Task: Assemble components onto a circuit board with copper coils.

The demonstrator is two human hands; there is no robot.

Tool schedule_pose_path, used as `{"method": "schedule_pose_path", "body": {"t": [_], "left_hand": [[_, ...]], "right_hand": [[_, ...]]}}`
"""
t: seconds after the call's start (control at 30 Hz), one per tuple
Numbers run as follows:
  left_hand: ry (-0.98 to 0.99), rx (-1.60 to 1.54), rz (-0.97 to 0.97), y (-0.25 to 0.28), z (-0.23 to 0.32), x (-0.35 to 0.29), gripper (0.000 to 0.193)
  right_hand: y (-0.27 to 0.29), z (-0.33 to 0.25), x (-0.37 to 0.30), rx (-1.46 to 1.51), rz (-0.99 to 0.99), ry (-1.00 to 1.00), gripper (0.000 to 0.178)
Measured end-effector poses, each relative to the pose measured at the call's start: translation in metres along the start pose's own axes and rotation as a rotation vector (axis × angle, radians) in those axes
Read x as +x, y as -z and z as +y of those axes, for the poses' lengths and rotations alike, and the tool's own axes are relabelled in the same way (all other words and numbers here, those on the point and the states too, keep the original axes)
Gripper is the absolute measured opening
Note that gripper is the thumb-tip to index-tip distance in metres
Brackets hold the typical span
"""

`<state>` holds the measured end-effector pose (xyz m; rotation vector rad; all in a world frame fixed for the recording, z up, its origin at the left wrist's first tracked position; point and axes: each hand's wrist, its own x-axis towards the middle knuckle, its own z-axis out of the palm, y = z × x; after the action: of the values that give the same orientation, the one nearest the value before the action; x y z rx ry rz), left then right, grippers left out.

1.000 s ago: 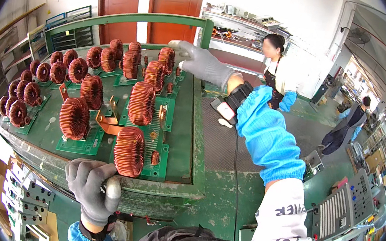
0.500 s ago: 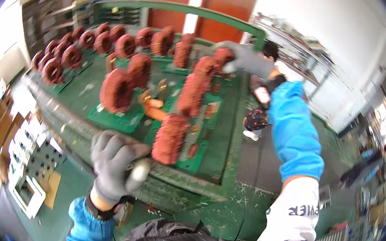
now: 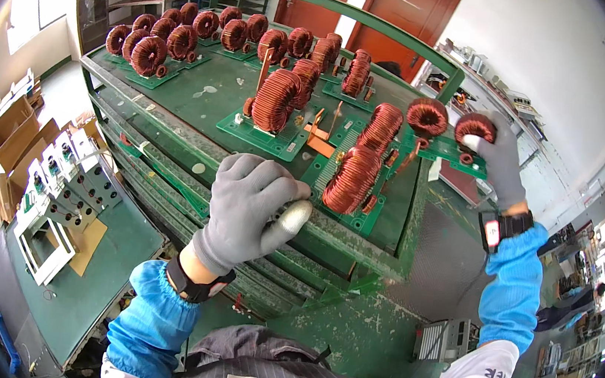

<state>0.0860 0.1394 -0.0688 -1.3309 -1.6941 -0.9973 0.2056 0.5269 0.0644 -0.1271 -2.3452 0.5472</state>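
My right hand (image 3: pixel 503 161), in a grey glove, grips a green circuit board (image 3: pixel 447 155) by one of its copper-wound ring coils (image 3: pixel 476 128). The board is raised at the right side of a green metal cart, and a second coil (image 3: pixel 427 117) stands on it. My left hand (image 3: pixel 252 209), gloved too, is closed at the cart's front rail (image 3: pixel 334 239). Its fingers curl away from view, so I cannot tell what they hold. Just beyond it are a board with large upright coils (image 3: pixel 352 180) and another coil board (image 3: pixel 271 137), with flat copper strips (image 3: pixel 319 141) between them.
Several more coil boards (image 3: pixel 150 56) fill the cart's far left. A green frame bar (image 3: pixel 338 3) crosses its back. Left of the cart, a green table (image 3: pixel 103 271) carries a white frame (image 3: pixel 49 250). A cluttered bench (image 3: pixel 493 91) runs along the right wall.
My right hand has moved right with a board and its coils, which are now lifted off the row. My left hand stays closed by the front rail. The whole view has shifted.
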Motion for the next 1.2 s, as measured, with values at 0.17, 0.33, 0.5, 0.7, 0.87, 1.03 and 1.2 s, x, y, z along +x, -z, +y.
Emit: {"method": "schedule_pose_path", "body": {"t": [0.17, 0.33, 0.5, 0.7, 0.87, 1.03, 1.2], "left_hand": [[-0.006, -0.039, -0.047, 0.011, -0.002, -0.003, 0.017], [0.063, -0.268, 0.079, 0.027, 0.026, -0.018, 0.033], [0.501, -1.361, -0.388, 0.051, 0.102, -0.048, 0.075], [0.900, -2.046, -0.060, 0.089, 0.119, -0.057, 0.090], [0.986, -2.039, 0.134, 0.103, 0.115, -0.073, 0.077], [1.205, -1.719, 0.349, 0.097, 0.114, -0.071, 0.059], [1.209, -1.431, 0.535, 0.091, 0.113, -0.074, 0.058]], "right_hand": [[0.033, -0.074, -0.078, -0.058, 0.166, -0.073, 0.039], [0.048, -0.160, -0.155, -0.052, 0.409, -0.161, 0.045], [0.019, -0.239, -0.186, 0.049, 0.236, -0.095, 0.060], [-0.043, -0.269, -0.164, 0.099, -0.011, 0.043, 0.049], [-0.075, -0.271, -0.143, 0.223, -0.119, 0.181, 0.051], [-0.086, -0.254, -0.110, 0.329, -0.389, 0.448, 0.049], [-0.038, -0.175, -0.008, 0.455, -0.384, 0.383, 0.034]]}}
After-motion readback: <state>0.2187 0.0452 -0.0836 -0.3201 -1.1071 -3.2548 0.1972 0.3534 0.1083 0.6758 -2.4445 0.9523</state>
